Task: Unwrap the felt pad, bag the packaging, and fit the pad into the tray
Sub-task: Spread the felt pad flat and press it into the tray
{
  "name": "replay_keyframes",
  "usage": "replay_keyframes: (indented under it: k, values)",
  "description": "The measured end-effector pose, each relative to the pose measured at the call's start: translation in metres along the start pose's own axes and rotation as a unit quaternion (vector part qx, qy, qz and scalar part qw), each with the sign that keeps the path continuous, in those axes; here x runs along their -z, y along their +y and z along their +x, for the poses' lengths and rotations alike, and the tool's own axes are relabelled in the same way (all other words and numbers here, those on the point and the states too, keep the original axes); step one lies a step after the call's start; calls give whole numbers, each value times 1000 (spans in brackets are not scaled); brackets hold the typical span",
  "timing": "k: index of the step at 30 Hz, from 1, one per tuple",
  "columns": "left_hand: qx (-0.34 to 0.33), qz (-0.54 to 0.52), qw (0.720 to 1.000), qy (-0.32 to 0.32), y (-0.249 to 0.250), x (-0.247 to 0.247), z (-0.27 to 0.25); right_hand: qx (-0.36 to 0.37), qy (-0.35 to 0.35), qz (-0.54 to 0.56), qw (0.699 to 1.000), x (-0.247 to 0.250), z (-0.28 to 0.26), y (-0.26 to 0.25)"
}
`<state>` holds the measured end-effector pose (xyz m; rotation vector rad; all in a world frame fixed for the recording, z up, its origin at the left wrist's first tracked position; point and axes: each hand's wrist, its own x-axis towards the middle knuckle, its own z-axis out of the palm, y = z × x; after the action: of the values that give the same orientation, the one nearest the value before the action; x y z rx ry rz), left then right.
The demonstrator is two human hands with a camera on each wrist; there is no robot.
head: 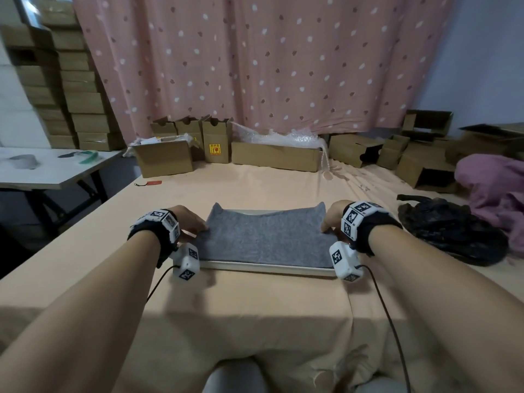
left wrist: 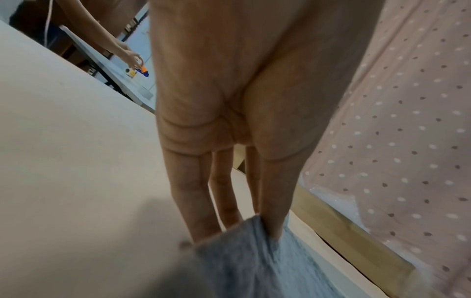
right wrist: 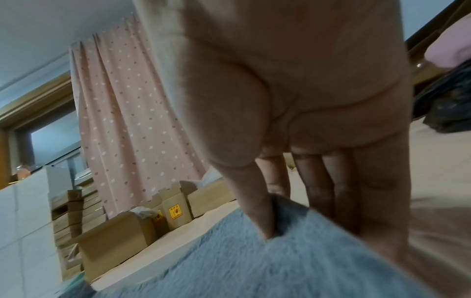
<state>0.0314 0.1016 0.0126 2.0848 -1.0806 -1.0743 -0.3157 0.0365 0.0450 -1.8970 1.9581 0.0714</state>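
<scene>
Both hands [head: 189,222] [head: 332,215] pinch opposite edges of the felt pad [head: 263,239] over the tray [head: 269,268].

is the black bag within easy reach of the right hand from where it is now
Probably yes. The black bag lies on the same bed surface just to the right of the right hand, with nothing between them, but that hand now pinches the felt pad and would have to let go first.

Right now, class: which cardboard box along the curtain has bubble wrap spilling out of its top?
The long, low cardboard box in the middle of the row, directly beyond the felt pad; the others are shorter and show none.
</scene>
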Motion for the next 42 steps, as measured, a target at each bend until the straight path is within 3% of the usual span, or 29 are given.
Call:
replay_keyframes:
  k: [7,10,18,29,35,42]
  values:
    - [-18,58,996,-69,21,-46,21,-52,13,-80,995,33,-16,45]
    - [-8,40,996,-81,38,-66,-4,-71,16,-98,993,40,-13,65]
    - [-16,2,1000,-16,57,-88,-14,-109,49,-53,991,34,-8,87]
    - [-40,48,998,-17,59,-95,-4,-83,100,59,990,23,8,100]
    - [-59,65,996,21,64,-103,12,-111,70,1,991,22,5,94]
    - [-53,56,997,11,68,-100,22,-106,36,-67,991,15,18,88]
